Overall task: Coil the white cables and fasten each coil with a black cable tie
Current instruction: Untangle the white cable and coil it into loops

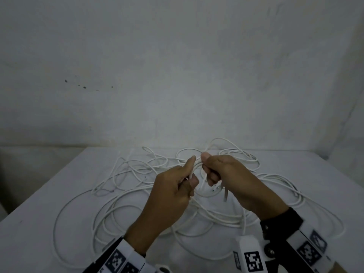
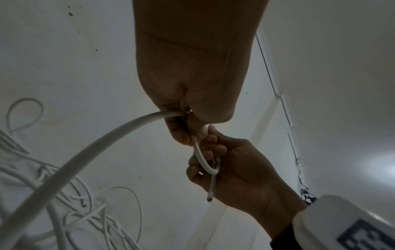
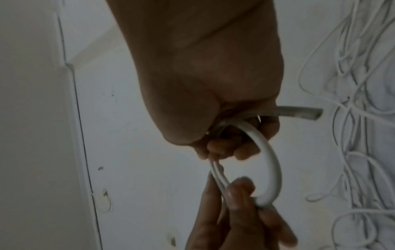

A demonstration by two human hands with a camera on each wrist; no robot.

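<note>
Wrist bands with black-and-white markers (image 1: 118, 262) fill the bottom edge of the head view. Above them my left hand (image 1: 173, 191) and right hand (image 1: 232, 178) meet at mid-frame, each gripping the same white cable (image 1: 194, 168) and bending it into a small loop. More white cable lies in loose tangles (image 1: 126, 196) across the white desk (image 1: 39, 184) below. Only the left wrist view shows the cable's short free end (image 2: 210, 197) hanging below my right hand (image 2: 241, 170); the right wrist view shows the loop (image 3: 269, 169) itself.

A white table (image 1: 39, 194) stands against a pale wall (image 1: 177, 66) with dark specks
</note>
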